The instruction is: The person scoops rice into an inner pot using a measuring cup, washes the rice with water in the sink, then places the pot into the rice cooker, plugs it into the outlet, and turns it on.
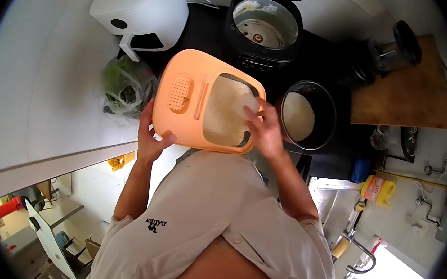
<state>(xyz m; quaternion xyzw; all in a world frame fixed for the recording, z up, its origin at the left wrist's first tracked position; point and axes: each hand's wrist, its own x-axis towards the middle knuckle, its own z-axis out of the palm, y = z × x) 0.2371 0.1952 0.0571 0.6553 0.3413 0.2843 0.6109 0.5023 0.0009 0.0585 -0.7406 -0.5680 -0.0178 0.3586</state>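
Note:
My left hand (152, 137) grips the lower left edge of an orange rice storage box (187, 67), thumb on top, and the box is tilted towards me. White rice (223, 113) shows through its opening. My right hand (266, 130) is at the right side of that opening, its fingers closed on a small translucent cup (246, 103), which is blurred. Just right of the hand stands a dark inner pot (325, 116) with rice (298, 117) in its bottom.
Behind the box is an open rice cooker (263, 52) without its pot. A white air fryer (144, 10) and a plastic bag of greens (124, 85) are at the left. At the right are a wooden board (412, 105), a blender jug (396, 51) and a yellow bottle (378, 190).

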